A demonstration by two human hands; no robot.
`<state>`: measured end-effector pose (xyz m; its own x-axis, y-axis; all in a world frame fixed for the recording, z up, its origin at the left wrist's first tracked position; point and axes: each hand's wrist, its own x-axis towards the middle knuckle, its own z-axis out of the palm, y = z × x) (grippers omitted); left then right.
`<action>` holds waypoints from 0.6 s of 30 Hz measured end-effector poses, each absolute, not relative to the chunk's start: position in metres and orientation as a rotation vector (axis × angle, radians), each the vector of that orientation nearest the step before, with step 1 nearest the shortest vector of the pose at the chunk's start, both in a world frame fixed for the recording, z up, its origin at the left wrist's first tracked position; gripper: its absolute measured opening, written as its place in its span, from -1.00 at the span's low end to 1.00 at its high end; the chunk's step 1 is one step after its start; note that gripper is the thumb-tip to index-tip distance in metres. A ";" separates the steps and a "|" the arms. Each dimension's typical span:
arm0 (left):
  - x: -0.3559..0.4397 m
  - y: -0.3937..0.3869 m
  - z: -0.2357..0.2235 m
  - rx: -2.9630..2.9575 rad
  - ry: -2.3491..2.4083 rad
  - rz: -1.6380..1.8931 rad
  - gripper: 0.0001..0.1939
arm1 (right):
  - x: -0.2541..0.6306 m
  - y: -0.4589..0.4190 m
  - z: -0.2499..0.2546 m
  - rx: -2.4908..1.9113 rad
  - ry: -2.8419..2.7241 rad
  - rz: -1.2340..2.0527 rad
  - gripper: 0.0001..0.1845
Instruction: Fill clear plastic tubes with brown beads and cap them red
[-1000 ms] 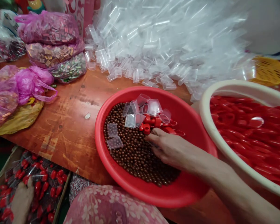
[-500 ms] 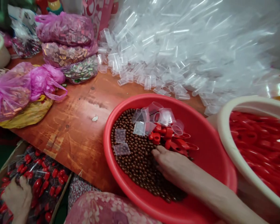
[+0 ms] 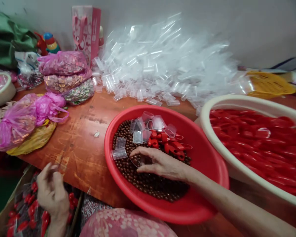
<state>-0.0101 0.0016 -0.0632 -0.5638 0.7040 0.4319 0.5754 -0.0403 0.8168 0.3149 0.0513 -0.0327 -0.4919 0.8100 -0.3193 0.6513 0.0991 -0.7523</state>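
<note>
**Right grip curled round a clear cup over brown beads**

The thumb and fingers stand on opposite sides of the clear cup, near the middle of the frame, and its rim appears to face left. Its wall looks thin and easily squashed, so light, even pressure from the sides should serve best. Fingers are better kept off the rim, leaving the mouth free, and a steady wrist should avoid knocking the loose clear cups and red caps nearby.

The clear cup lies within the right grip, between thumb and fingers, inside the red basin; whether it touches the brown beads, or contains any, I cannot tell. The red caps sit just above the knuckles in the frame, the loose clear cups a little higher. At lower left, the left grip, loosely curled, is over a box of red-topped pieces; I cannot tell whether it holds anything. A white tub fills the right side.
</note>
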 end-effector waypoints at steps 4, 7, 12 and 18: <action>0.055 0.016 -0.038 1.741 1.437 1.495 -0.65 | 0.321 0.040 -0.019 -1.318 -1.894 1.427 -0.61; 0.089 0.020 -0.025 1.846 1.160 1.153 -0.60 | 0.323 0.035 -0.014 -1.275 -1.823 1.374 -0.63; 0.117 0.026 -0.022 1.742 1.001 0.754 -0.48 | 0.329 0.033 -0.007 -1.194 -1.850 1.295 -0.68; 0.130 0.033 -0.019 1.555 0.888 0.662 -0.41 | 0.333 0.032 -0.005 -1.120 -1.759 1.377 -0.70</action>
